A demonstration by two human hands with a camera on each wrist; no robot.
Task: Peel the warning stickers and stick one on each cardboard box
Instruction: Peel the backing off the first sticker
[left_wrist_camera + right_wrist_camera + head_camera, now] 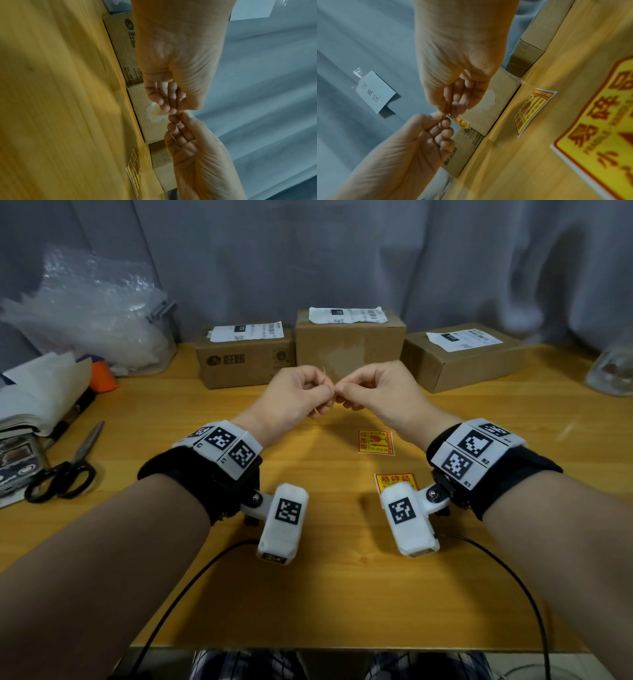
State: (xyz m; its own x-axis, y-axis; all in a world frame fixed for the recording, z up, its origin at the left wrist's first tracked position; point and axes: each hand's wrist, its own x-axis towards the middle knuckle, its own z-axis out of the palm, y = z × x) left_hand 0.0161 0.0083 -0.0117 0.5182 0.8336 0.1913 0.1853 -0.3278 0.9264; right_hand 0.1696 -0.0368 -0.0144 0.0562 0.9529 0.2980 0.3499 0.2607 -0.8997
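Three cardboard boxes stand in a row at the back of the table: a left box (245,364), a taller middle box (349,347) and a right box (455,364). Above the table in front of the middle box, my left hand (301,392) and right hand (373,388) meet fingertip to fingertip. Both pinch one small yellow-and-red warning sticker (462,122), seen edge-on in the head view. Two more warning stickers lie flat on the table, one (375,442) beyond the other (395,482), which my right wrist camera partly hides.
Black scissors (68,467) lie at the left, beside a stack of papers (34,398). A tub of bubble wrap (85,313) fills the back left corner. A glass jar (613,371) stands at the far right. Two black cables (513,580) cross the front edge.
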